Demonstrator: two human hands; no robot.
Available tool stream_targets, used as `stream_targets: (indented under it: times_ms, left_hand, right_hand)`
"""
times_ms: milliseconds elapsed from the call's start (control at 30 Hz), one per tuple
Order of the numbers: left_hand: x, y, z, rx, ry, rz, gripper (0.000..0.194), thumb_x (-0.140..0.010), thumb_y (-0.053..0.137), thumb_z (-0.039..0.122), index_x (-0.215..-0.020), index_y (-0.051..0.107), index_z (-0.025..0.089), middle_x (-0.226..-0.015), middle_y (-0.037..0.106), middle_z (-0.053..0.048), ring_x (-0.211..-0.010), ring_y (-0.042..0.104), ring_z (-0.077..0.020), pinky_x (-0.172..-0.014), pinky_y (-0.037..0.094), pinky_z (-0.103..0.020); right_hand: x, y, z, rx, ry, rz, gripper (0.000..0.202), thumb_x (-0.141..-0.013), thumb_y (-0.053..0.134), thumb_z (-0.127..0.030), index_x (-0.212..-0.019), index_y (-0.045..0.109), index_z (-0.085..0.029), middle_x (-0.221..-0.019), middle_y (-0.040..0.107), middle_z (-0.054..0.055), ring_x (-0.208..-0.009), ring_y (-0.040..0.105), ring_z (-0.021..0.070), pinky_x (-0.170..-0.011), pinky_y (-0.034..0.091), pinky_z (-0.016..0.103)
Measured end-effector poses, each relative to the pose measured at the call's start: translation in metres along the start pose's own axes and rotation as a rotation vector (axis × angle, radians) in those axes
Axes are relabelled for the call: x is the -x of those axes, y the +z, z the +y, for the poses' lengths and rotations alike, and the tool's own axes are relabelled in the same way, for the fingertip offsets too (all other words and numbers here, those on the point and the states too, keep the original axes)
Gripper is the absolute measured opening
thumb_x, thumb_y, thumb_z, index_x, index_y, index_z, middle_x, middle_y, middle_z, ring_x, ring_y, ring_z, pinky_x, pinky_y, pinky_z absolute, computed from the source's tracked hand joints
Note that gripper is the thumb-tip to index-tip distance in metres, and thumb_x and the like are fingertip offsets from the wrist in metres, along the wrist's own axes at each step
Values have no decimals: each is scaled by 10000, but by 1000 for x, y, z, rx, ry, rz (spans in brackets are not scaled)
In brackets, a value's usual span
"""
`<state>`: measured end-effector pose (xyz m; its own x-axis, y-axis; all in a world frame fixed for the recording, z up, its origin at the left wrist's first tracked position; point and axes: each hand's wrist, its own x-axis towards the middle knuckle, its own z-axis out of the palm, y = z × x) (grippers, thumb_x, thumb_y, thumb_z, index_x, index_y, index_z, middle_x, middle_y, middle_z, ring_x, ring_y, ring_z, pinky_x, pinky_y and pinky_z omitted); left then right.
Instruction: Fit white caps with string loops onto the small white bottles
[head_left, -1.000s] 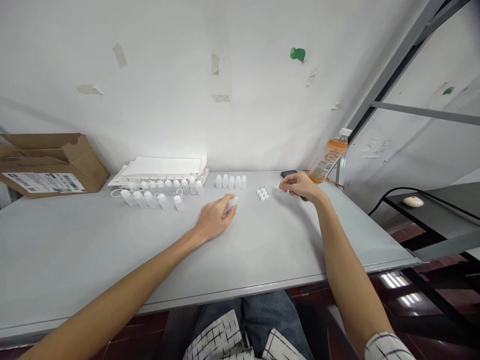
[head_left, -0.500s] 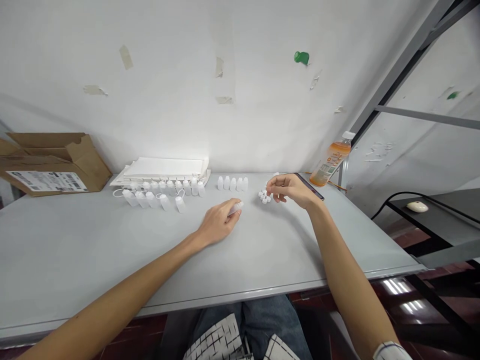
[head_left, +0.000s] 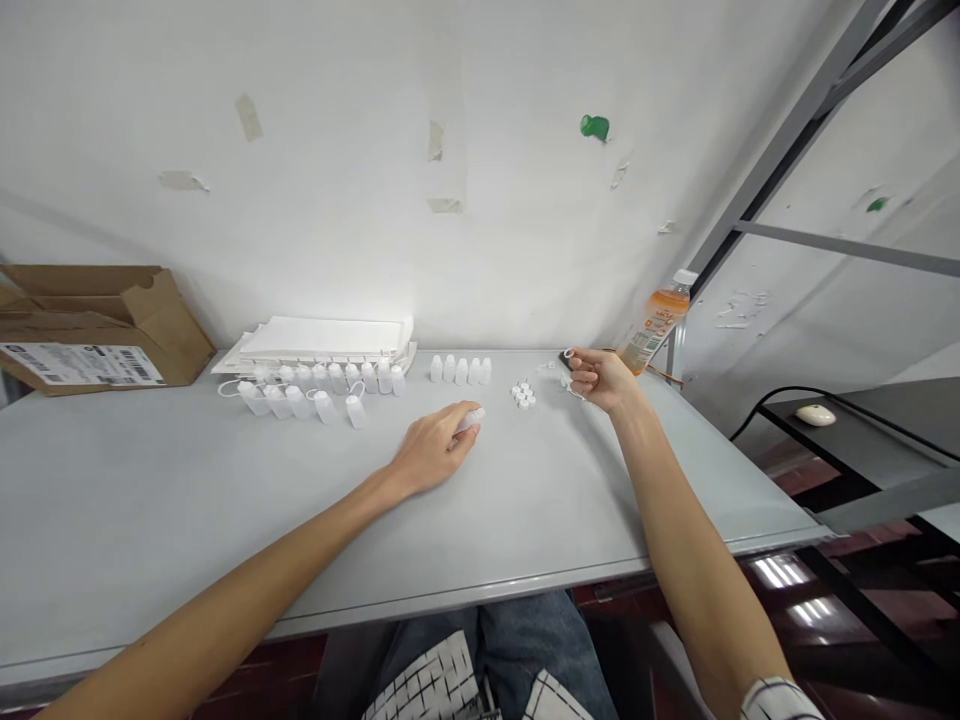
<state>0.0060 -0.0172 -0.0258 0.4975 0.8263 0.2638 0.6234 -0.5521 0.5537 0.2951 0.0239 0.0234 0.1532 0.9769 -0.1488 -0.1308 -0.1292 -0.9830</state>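
One small white squeeze bottle (head_left: pixel 471 420) lies in the grip of the left hand (head_left: pixel 435 450), closed around it between the thumb and the curled fingers. Its pale end shows past the fingertips on the far right side of the hand, while the fingers cover the rest. That hand is low over the grey tabletop (head_left: pixel 525 510); whether the bottle touches the surface cannot be told.

Well apart from it, the right hand (head_left: pixel 596 377) pinches a white loop (head_left: pixel 568 353) between thumb and forefinger, the loop standing out beyond the fingertips and the other fingers folded in. Just beside that hand lie a few loose white pieces (head_left: pixel 565 381), too small to make out.

Between the two hands is a tight cluster of white caps (head_left: pixel 523 402). Five upright bottles (head_left: pixel 461 373) form a row behind the left hand, and a larger group of similar bottles (head_left: pixel 300 404), some with white loops, stands farther left, before a stack of white sheets (head_left: pixel 337 333). An orange drink bottle (head_left: pixel 654 328) is tilted just behind the right hand.
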Motion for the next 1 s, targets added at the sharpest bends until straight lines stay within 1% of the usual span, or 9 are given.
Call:
stream_targets:
  times_ms: [133,267,333,367,467,567,667,833,1000]
  left_hand:
    - [0,-2,2,70,9,6,335,-959,369,377,-1158,584,215,-834,663,-11,-665,570,-161,-651,400,-280]
    - [1,-5,6,164,26,23,365,-985,312,372,-1185,567,205,-892,656,-23,-770,587,-174,-728,418,-284]
    - [1,-6,7,178,22,34,372,-984,315,378,-1199,559,198,-861,641,-21,-753,575,-174,-726,417,-284]
    - [1,-7,7,180,13,40,374,-983,319,383,-1204,556,195,-831,631,-18,-731,567,-173,-713,414,-283]
    - [1,-7,8,183,-16,57,377,-979,329,392,-1220,539,190,-699,566,10,-644,525,-163,-662,397,-276]
    - [1,-7,9,193,-26,66,366,-978,334,385,-1222,525,191,-606,462,44,-576,466,-148,-627,372,-271]
    - [1,-8,10,202,-33,68,347,-974,340,370,-1210,518,188,-586,408,56,-563,437,-144,-611,344,-269]
    - [1,-8,9,209,-32,61,315,-975,332,369,-1187,491,199,-581,381,70,-539,397,-141,-588,304,-261]
    - [0,-4,5,224,-5,64,279,-970,348,340,-1203,437,214,-604,389,80,-531,380,-130,-598,306,-254]
  right_hand:
    - [11,15,-3,-8,-123,-46,231,-708,701,-340,-739,520,-199,-600,466,-46,-409,277,53,-382,225,220]
    - [28,49,2,105,-217,-198,246,-672,757,-359,-755,613,-178,-628,471,-36,-460,352,54,-396,233,202]
    - [37,66,8,206,-275,-289,235,-687,751,-375,-749,644,-175,-694,530,-5,-534,430,76,-412,298,196]
    - [40,73,10,253,-304,-336,239,-700,744,-392,-745,653,-175,-777,580,23,-601,484,95,-430,342,196]
    - [47,86,17,322,-351,-457,247,-742,718,-419,-760,675,-177,-940,633,64,-774,579,151,-489,436,214]
    - [49,89,20,355,-361,-498,248,-777,695,-417,-783,696,-169,-919,654,71,-775,609,164,-501,451,232]
    - [49,88,21,373,-367,-490,253,-783,697,-414,-784,706,-161,-889,668,74,-758,624,168,-504,453,238]
    - [49,87,20,400,-374,-477,254,-761,721,-411,-768,707,-157,-834,685,73,-756,646,180,-525,463,245]
    - [51,90,21,394,-364,-444,269,-728,760,-398,-807,683,-152,-715,664,41,-675,673,178,-511,463,243]
